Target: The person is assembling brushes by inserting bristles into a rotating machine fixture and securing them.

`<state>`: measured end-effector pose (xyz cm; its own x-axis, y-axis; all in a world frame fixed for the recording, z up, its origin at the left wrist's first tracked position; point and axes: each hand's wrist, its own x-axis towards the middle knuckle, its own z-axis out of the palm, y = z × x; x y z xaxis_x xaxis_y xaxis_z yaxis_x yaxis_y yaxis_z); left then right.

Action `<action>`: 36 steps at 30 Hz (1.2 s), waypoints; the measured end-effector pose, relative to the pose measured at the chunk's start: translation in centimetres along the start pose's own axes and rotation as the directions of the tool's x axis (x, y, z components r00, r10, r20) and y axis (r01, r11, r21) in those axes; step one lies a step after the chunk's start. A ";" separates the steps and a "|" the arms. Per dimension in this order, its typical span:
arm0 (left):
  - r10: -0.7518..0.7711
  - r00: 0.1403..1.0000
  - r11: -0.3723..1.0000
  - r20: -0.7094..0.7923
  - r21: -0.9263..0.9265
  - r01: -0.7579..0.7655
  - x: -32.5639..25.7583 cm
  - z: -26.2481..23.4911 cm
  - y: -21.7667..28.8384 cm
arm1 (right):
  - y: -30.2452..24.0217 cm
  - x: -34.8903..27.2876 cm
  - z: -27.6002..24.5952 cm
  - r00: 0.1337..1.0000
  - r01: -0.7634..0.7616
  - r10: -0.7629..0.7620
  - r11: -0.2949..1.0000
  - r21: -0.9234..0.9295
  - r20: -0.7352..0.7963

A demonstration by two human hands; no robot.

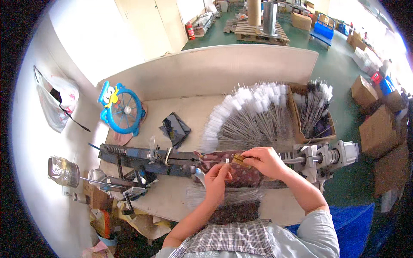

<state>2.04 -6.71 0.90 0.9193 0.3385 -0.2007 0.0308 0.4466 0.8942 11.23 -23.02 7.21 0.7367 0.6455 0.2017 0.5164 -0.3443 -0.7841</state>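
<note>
My left hand (216,179) is closed, its thumb and finger pinched at a small white tip (227,161) over the work spot. A light blue and white tube-like piece (200,175) shows beside it. Just to its right, my right hand (265,162) grips a small brass-coloured piece (238,159). Both hands are above a dark red patterned cloth (243,177) laid across the bench-mounted machine (178,157). Beneath the left wrist lies a bundle of thin wires (215,196) on the bench. What the fingertips cover is hidden.
Behind the hands fan out many white-tipped wire brushes (249,107), with a cardboard box (297,116) of dark-tipped ones beside them. A blue round fan (124,111) and a dark plastic sheet (176,129) sit at left. The machine's motor end (344,155) stands at right.
</note>
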 end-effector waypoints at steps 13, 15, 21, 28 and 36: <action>-0.018 0.990 0.995 -0.137 -0.097 0.004 0.1 -1.1 0.6 | -0.2 0.4 -0.4 0.995 0.011 -0.016 0.999 0.051 0.094; -0.036 0.976 0.986 -0.217 -0.166 -0.001 -0.2 -1.2 1.4 | -1.5 1.4 0.0 0.988 0.154 -0.154 0.973 -0.170 0.012; -0.168 0.969 0.957 -0.179 -0.264 0.117 -0.2 -1.4 2.4 | -1.9 5.1 5.4 0.970 0.216 -0.244 0.853 -0.475 0.004; -0.111 0.992 0.977 -0.067 -0.191 0.096 -0.3 -2.0 2.3 | -2.2 5.0 5.5 0.991 0.137 -0.136 0.973 -0.184 0.023; -0.152 0.984 0.913 -0.092 -0.394 0.104 0.2 -1.4 2.6 | -2.6 4.6 5.9 0.989 0.113 -0.127 0.976 -0.188 -0.069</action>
<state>1.76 -4.36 2.64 0.8640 0.3412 -0.3703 -0.0306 0.7696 0.6378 10.74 -15.16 6.72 0.6932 0.6356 0.3399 0.6689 -0.3915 -0.6319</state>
